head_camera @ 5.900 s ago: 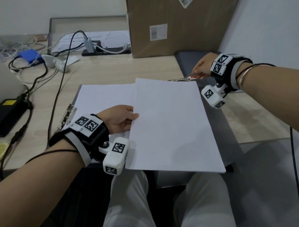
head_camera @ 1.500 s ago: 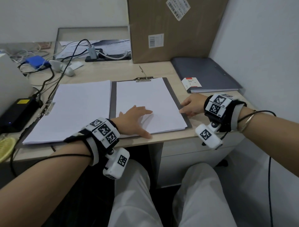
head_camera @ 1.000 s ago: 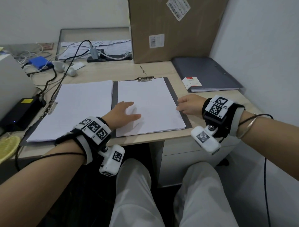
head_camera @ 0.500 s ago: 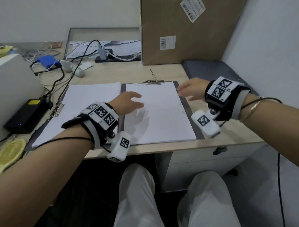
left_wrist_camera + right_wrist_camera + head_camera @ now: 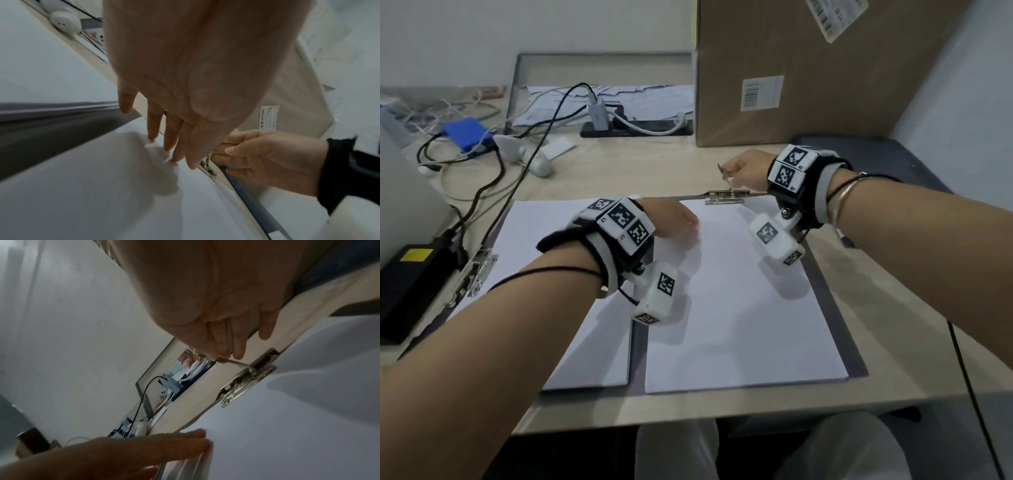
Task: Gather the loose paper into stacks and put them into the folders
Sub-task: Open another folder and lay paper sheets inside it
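Two white paper stacks lie side by side on open grey folders. The right stack [image 5: 739,291] lies on the right folder [image 5: 839,325], whose metal clip [image 5: 724,198] sits at the far edge with its lever [image 5: 723,174] raised. My right hand [image 5: 736,169] pinches that lever [image 5: 232,362] between thumb and fingers. My left hand [image 5: 681,222] rests with straight fingers [image 5: 170,146] on the upper left part of the right stack. The left stack [image 5: 565,274] lies untouched on the left folder, whose clip [image 5: 472,274] is at its left side.
A big cardboard box [image 5: 808,68] stands at the back right, and a closed dark folder [image 5: 876,154] lies beside the wall. Cables, a blue box [image 5: 467,132], a power strip [image 5: 637,126] and a black power brick [image 5: 410,274] crowd the left and back.
My right hand left the folder's right edge, moved to the far clip and took hold of its lever. My left hand slid up the right stack towards its top.
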A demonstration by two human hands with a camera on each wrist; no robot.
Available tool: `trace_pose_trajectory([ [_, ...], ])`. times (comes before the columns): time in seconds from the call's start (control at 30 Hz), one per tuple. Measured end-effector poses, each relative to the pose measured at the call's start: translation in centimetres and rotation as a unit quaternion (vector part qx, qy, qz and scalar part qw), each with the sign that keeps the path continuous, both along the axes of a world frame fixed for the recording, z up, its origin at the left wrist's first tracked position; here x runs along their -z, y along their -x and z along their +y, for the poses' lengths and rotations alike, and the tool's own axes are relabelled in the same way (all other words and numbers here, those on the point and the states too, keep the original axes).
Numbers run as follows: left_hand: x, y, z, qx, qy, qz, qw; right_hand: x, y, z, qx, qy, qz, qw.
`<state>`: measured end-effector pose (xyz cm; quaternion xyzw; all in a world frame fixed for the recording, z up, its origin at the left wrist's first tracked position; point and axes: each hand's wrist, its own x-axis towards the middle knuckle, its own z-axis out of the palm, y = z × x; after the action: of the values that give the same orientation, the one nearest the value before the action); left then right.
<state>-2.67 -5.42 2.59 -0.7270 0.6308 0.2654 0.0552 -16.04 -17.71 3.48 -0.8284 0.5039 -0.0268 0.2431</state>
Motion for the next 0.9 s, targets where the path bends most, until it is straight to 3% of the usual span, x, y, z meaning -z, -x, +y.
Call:
trace_pose_trajectory([
  [0.1, 0.1, -0.4, 0.0, 0.006, 0.010, -0.025, 1.000, 0.2, -0.6, 0.6, -0.035, 0.021, 0.006, 0.999],
  [0.3, 0.4, -0.5, 0.0, 0.029, -0.001, -0.028, 0.999, 0.5, -1.7, 2.2, -0.144, 0.074, 0.206, 0.965],
  [0.53, 0.7, -0.6, 0.0, 0.028, 0.002, -0.028, 0.999, 1.1, -3.4, 3.1, -0.182, 0.090, 0.325, 0.924],
  [0.67, 1.1, -0.5, -0.2, 0.004, 0.023, -0.009, 1.000, 2.1, -4.5, 2.5, -0.185, 0.114, 0.353, 0.910],
  [0.9, 2.1, -0.6, -0.2, -0.061, 0.038, 0.083, 0.994, 1.2, -3.4, 2.5, -0.132, 0.064, 0.300, 0.943],
])
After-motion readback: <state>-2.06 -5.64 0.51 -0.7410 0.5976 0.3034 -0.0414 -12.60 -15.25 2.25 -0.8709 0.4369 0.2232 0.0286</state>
